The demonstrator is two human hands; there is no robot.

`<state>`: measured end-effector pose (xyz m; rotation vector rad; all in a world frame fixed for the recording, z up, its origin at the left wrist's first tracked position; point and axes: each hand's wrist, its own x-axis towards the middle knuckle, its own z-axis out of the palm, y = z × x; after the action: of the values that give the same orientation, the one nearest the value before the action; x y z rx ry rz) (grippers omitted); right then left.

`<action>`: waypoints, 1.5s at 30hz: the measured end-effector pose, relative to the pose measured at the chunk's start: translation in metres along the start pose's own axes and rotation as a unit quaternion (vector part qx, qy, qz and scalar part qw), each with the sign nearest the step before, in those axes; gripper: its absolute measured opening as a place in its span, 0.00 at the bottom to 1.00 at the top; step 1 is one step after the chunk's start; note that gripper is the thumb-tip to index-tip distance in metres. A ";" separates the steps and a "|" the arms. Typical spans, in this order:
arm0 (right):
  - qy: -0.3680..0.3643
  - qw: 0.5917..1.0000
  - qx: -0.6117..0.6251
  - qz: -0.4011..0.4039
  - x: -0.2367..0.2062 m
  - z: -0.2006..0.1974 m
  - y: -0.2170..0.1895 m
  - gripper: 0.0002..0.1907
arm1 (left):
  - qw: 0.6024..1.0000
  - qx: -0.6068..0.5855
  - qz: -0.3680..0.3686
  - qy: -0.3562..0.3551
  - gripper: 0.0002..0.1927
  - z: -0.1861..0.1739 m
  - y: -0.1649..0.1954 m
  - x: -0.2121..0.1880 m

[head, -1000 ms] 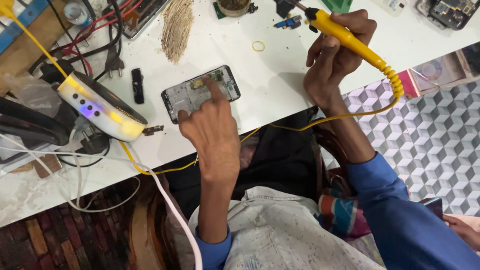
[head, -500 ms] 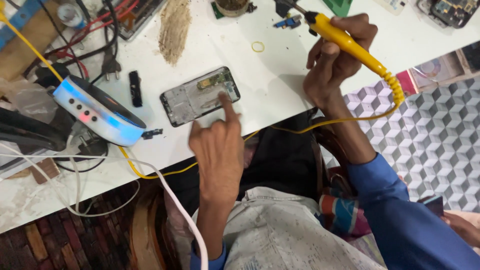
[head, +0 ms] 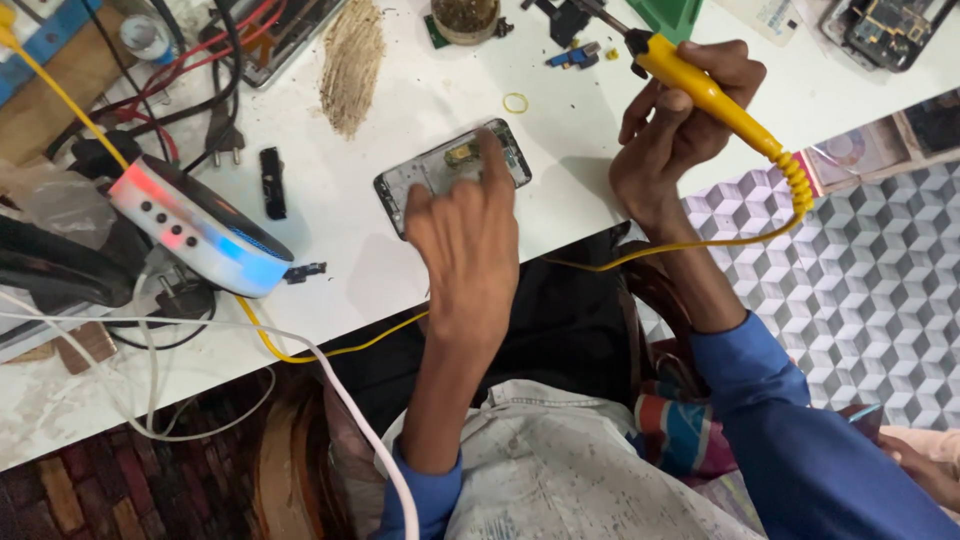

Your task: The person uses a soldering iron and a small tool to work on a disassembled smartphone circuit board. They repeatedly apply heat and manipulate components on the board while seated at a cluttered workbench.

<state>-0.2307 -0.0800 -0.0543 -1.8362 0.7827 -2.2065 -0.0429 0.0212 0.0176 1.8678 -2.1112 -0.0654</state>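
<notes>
The opened phone point(head: 452, 172) lies on the table point(head: 590, 190), partly under the left hand point(head: 465, 240). Right of it, the right hand point(head: 675, 135) holds a soldering iron point(head: 705, 90) above the table edge. A round device point(head: 195, 228) sits left, a brush point(head: 352, 62) behind the phone.

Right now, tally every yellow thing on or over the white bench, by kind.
Soldering iron with yellow handle, in the right hand: 1
Yellow cable: 1
Yellow rubber band: 1
Small yellow piece: 1
Total: 4
</notes>
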 end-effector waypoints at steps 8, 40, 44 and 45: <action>0.013 1.000 0.000 -0.011 -0.001 -0.003 0.006 0.23 | 0.999 0.014 0.024 0.022 0.19 0.018 -0.004 0.015; 0.026 0.999 0.019 -0.012 -0.007 -0.009 0.008 0.20 | 0.992 -0.015 -0.126 0.025 0.12 -0.035 -0.006 -0.022; 0.028 0.999 0.032 -0.018 -0.005 -0.008 0.008 0.19 | 0.988 -0.063 -0.144 -0.002 0.16 -0.027 0.003 -0.015; 0.032 0.999 0.033 -0.019 -0.006 -0.007 0.008 0.19 | 0.989 -0.055 -0.136 -0.005 0.17 -0.023 0.005 -0.012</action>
<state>-0.2377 -0.0816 -0.0640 -1.7738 0.6831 -2.2957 -0.0404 0.0380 0.0377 2.0770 -1.8053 -0.2478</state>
